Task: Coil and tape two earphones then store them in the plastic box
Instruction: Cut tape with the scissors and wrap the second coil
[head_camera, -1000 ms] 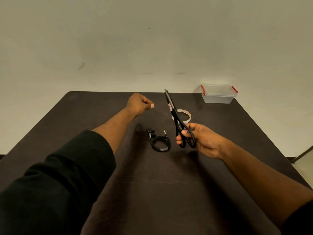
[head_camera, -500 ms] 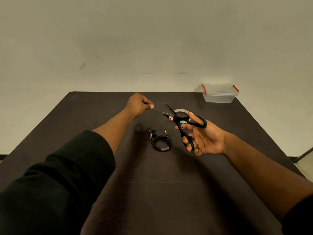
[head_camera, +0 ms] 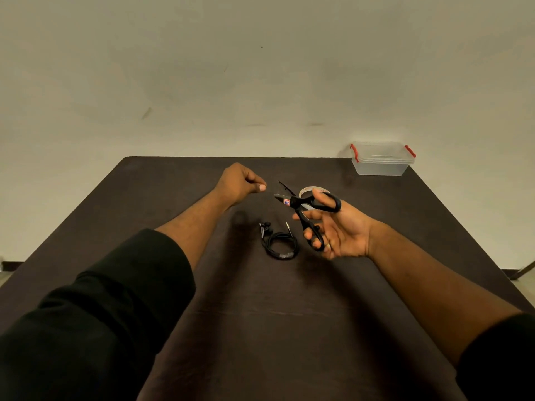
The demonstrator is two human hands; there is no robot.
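One black earphone (head_camera: pixel 280 243) lies coiled on the dark table (head_camera: pixel 260 314), its buds at the left and its plug sticking up. My right hand (head_camera: pixel 346 234) holds black scissors (head_camera: pixel 302 205) just right of the coil, thumb through the upper loop and fingers through the lower one, with the blades apart and pointing left. My left hand (head_camera: pixel 238 183) hovers farther back with thumb and forefinger pinched on the end of a thin clear tape strip, barely visible. The tape roll (head_camera: pixel 311 189) lies behind the scissors, partly hidden. The clear plastic box (head_camera: pixel 382 160) with red clips stands lidded at the far right corner.
A pale wall rises behind the table's far edge. The floor shows beyond the table's left and right edges. Both my forearms stretch across the near half of the table.
My right hand turned the scissors from upright and closed to pointing left with blades apart, near my left hand. The left hand and the earphone coil stayed put.
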